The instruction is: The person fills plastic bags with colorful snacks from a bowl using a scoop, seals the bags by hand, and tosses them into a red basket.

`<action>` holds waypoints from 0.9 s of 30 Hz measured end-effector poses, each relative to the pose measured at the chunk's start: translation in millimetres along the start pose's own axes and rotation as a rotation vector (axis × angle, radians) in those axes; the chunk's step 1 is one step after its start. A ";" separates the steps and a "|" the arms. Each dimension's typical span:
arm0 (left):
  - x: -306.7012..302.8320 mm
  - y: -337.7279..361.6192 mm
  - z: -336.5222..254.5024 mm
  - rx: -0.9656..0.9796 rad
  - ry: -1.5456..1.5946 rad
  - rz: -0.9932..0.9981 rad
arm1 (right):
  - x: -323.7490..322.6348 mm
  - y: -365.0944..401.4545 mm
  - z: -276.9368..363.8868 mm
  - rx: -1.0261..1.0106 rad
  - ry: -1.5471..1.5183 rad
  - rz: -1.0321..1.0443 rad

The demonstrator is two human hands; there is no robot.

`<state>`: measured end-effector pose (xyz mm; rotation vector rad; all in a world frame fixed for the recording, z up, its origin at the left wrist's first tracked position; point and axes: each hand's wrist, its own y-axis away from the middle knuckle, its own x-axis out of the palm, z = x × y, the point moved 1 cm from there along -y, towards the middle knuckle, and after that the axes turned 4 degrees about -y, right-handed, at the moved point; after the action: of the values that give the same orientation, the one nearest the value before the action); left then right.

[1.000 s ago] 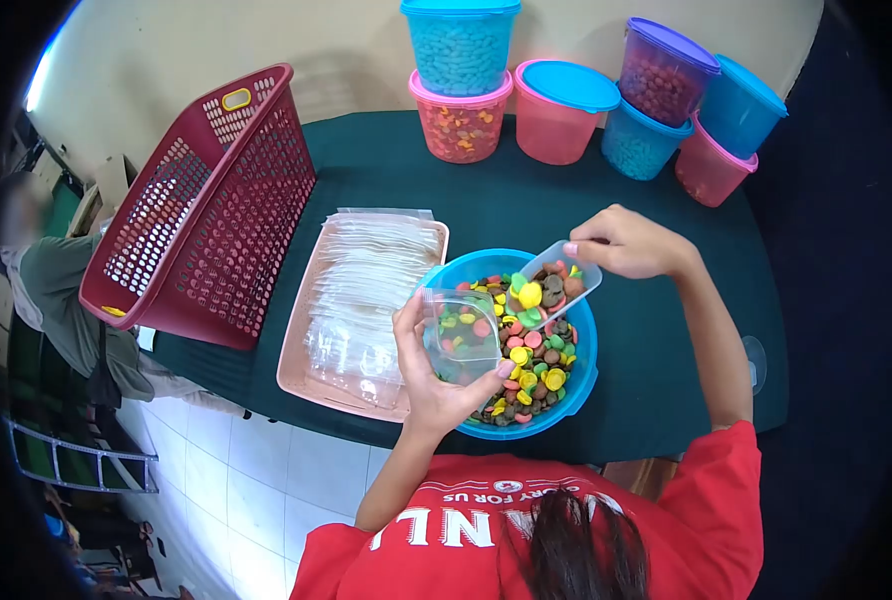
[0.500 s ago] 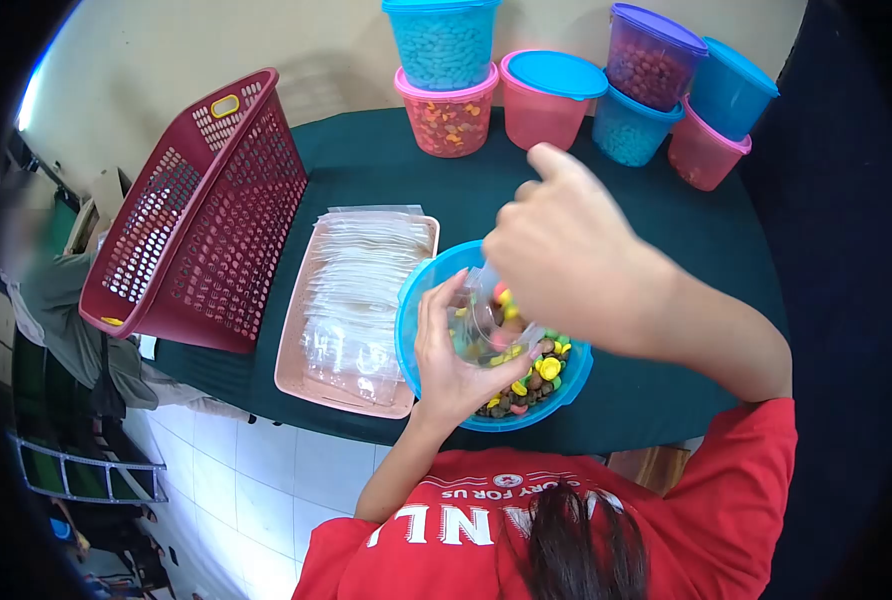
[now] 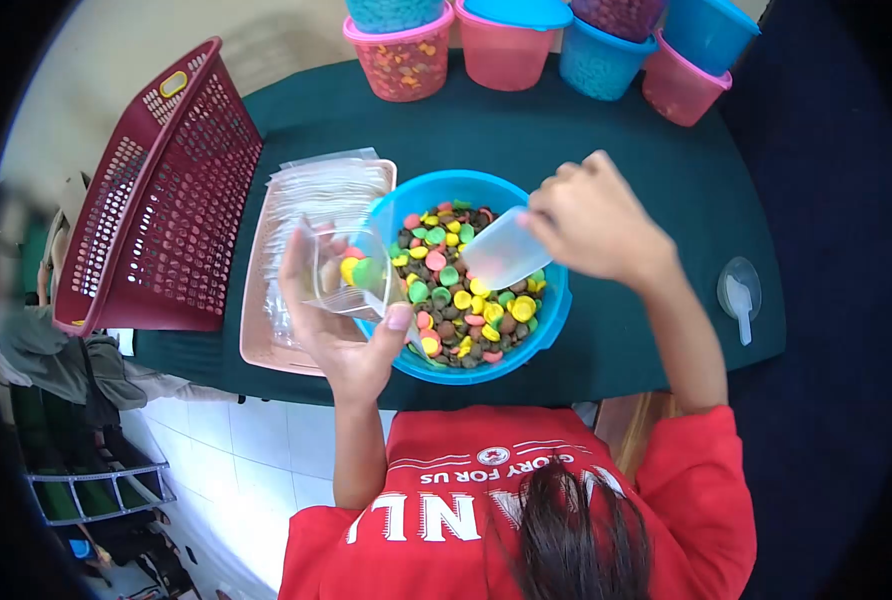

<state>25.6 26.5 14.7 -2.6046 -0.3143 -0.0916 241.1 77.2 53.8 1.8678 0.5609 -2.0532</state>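
My left hand (image 3: pixel 341 330) is wrapped round a clear plastic bag (image 3: pixel 331 265), which is held open with a few yellow, green and pink pieces visible inside. My right hand (image 3: pixel 601 225) grips a translucent scoop (image 3: pixel 511 250), tilted down over the blue tub (image 3: pixel 561 310). The tub holds a mix of brown, yellow, green and pink cereal-like pieces (image 3: pixel 456 300). The bag hangs above the tub's left rim, apart from the scoop. Left of the tub, a pale pink tray (image 3: pixel 256 335) carries a row of clear plastic bags (image 3: pixel 321 195).
A maroon perforated basket (image 3: pixel 191 200) stands at the left. Pink and blue lidded tubs (image 3: pixel 406 65) line the back of the dark green table (image 3: pixel 526 130). A small clear dish with a white spoon (image 3: pixel 741 300) lies at the right. Another person's sleeve (image 3: pixel 46 345) shows far left.
My right hand has swung right and down from above the bag, bringing the scoop over the tub. My left hand has shifted left with the bag. The view has tilted downward.
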 end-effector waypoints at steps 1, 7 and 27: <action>-1.6 1.2 1.2 0.029 -0.050 0.010 | 16.3 5.4 2.3 -0.011 -0.058 -0.037; -8.0 18.6 12.5 0.050 -0.072 -0.038 | 60.1 58.9 3.9 0.168 -0.469 -0.812; -11.9 26.0 26.8 0.105 -0.192 -0.039 | 221.6 122.8 56.1 0.340 -0.554 -0.509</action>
<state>20.4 15.5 -22.6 -2.5074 -0.4261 0.1582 227.8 -49.8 -172.1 1.2723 0.6028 -3.0105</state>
